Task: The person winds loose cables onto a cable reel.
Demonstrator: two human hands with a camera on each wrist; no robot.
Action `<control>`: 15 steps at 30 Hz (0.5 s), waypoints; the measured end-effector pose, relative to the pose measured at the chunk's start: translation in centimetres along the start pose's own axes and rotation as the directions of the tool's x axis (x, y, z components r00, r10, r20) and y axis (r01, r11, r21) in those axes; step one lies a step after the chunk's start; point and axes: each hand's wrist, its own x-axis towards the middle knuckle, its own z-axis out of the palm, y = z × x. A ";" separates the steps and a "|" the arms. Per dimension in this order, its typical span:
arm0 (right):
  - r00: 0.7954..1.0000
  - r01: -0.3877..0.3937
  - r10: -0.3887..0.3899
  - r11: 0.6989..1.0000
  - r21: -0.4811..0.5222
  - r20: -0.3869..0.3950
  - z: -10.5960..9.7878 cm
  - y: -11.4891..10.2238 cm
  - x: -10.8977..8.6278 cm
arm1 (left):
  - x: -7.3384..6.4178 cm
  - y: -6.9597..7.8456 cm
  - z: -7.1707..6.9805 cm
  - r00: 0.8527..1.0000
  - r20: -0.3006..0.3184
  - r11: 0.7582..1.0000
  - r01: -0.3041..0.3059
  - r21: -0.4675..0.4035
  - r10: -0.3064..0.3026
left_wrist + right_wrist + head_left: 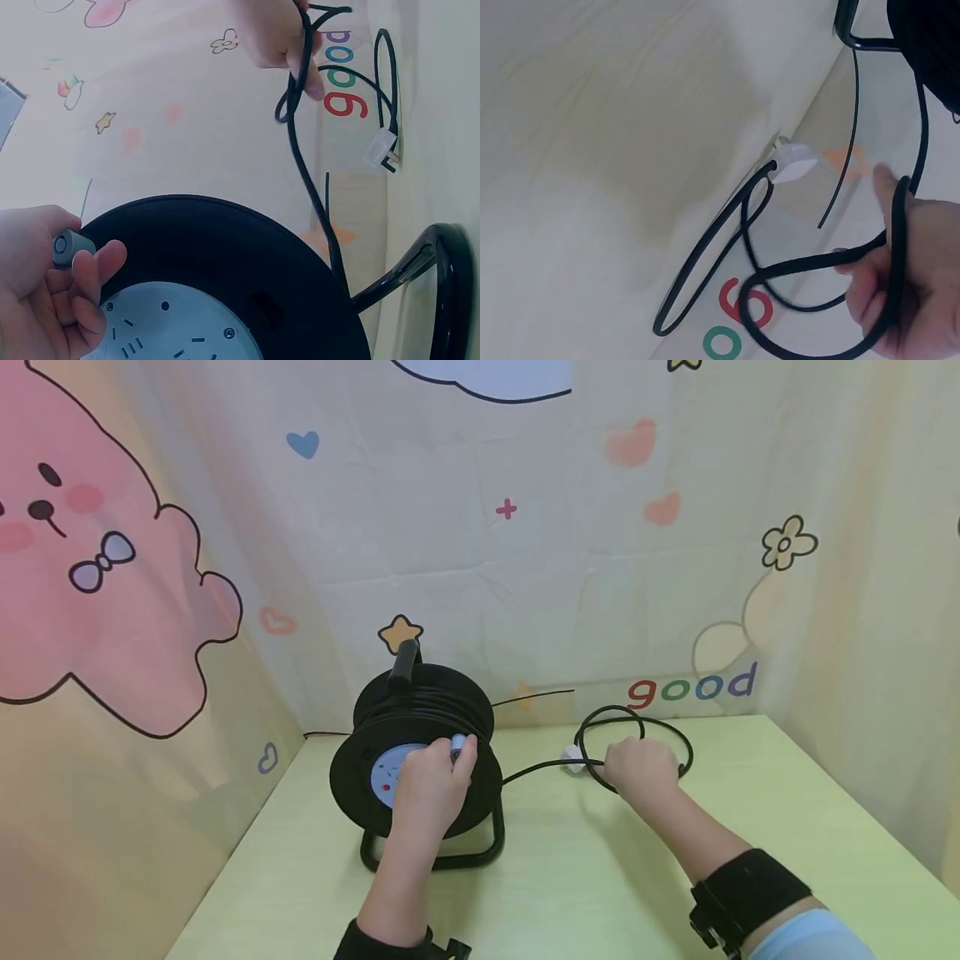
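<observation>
Two grips: left hand [432, 779] on the knob [457, 742], right hand [641, 767] on the cable [552, 763], likely springy; reel [408, 728], probably heavy, best lifted by its handle [404, 667]

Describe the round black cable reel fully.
The round black cable reel stands upright on the pale green table on a black tubular frame, handle on top. Black cable winds between two plastic-looking discs and leads to the right hand. The left hand grips a grey-blue knob beside a round pale-blue socket panel.
</observation>
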 end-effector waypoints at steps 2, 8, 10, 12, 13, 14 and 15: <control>1.000 -0.003 0.002 1.000 0.030 0.008 0.0 -0.3 0.2 | 0.0 -0.1 -0.1 1.000 -0.004 1.000 0.000 -0.002 0.000; 1.000 -0.031 0.030 0.982 0.184 0.007 0.1 -0.6 0.9 | 0.1 -0.5 -0.2 1.000 -0.013 1.000 -0.008 -0.015 0.008; 0.999 -0.037 0.041 0.972 0.233 -0.010 0.4 -0.2 1.2 | 0.1 -0.5 -0.2 1.000 -0.008 1.000 -0.006 -0.021 0.006; 0.997 -0.053 0.066 0.950 0.308 -0.031 0.7 0.3 1.5 | 0.1 -0.7 -0.2 1.000 -0.001 1.000 -0.003 -0.023 0.003; 0.995 -0.068 0.088 0.936 0.345 -0.043 0.9 0.6 1.6 | 0.1 -0.7 -0.3 1.000 0.001 1.000 -0.001 -0.025 0.001; 0.992 -0.084 0.115 0.920 0.383 -0.058 1.1 1.0 1.7 | 0.1 -0.7 -0.3 1.000 0.004 1.000 0.000 -0.026 0.000; 0.986 -0.100 0.145 0.904 0.415 -0.077 1.3 1.3 1.8 | 0.1 -0.7 -0.3 1.000 0.006 1.000 0.003 -0.026 -0.003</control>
